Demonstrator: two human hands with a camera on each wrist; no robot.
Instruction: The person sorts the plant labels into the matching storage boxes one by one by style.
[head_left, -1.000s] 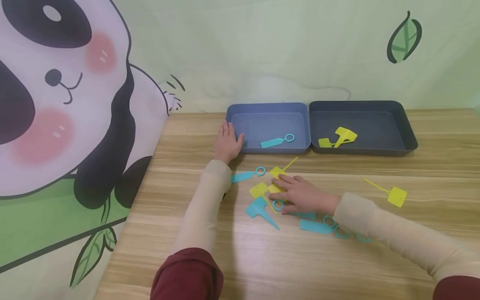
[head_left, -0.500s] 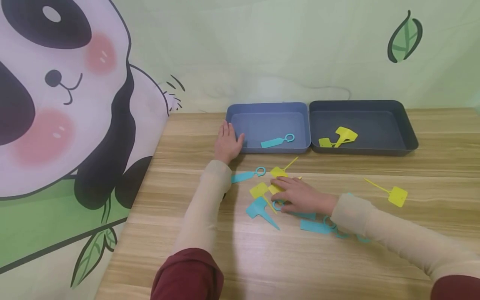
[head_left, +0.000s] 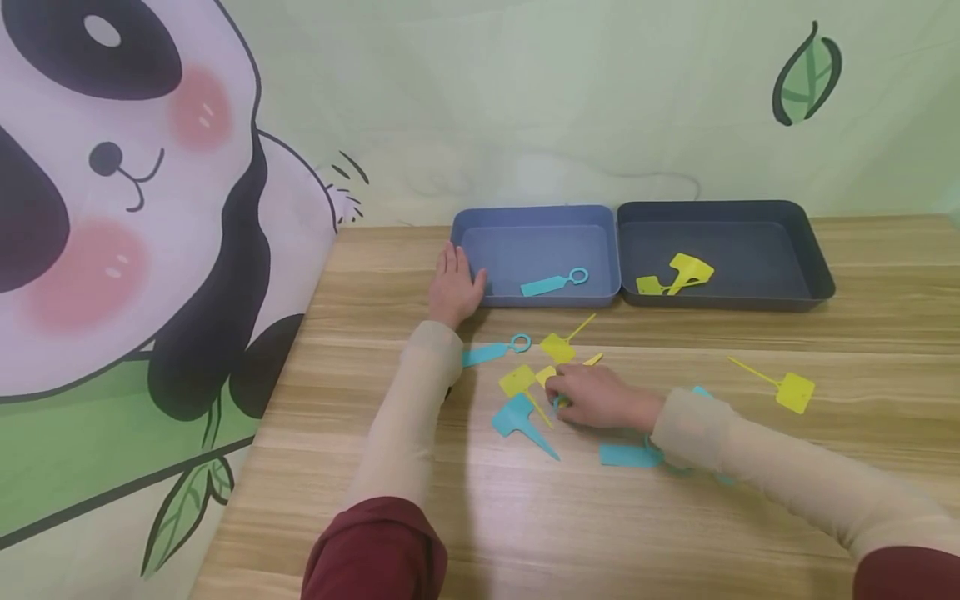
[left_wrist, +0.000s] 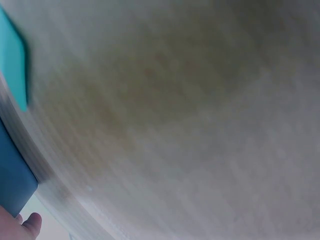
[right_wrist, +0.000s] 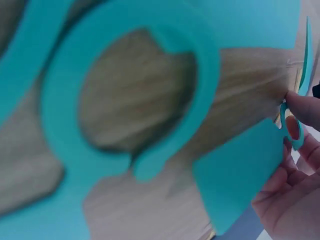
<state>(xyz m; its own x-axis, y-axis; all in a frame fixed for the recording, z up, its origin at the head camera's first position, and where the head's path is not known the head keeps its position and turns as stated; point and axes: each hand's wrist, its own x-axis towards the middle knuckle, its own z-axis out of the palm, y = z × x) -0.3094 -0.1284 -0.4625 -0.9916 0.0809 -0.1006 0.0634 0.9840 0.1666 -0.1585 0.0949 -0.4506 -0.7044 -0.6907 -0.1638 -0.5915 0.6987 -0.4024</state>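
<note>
My left hand rests with straight fingers against the left side of the blue tray, which holds one turquoise ring-ended plant tag. My right hand pinches a turquoise ring-ended plant tag by its ring; the flat part runs back under the palm. Around that hand lie yellow tags, one of them partly covered by the fingers, and a turquoise T-shaped tag. Another turquoise ring tag lies close to the left sleeve. Several turquoise tags are partly hidden beneath the right forearm.
A dark tray stands against the blue one and contains yellow tags. One yellow tag lies apart on the right of the wooden table. Behind the table hangs a printed panda cloth.
My right hand's fingers have drawn in from lying spread over the tags to pinching a turquoise ring tag, and its flat part has shifted under the hand. The left hand stays put.
</note>
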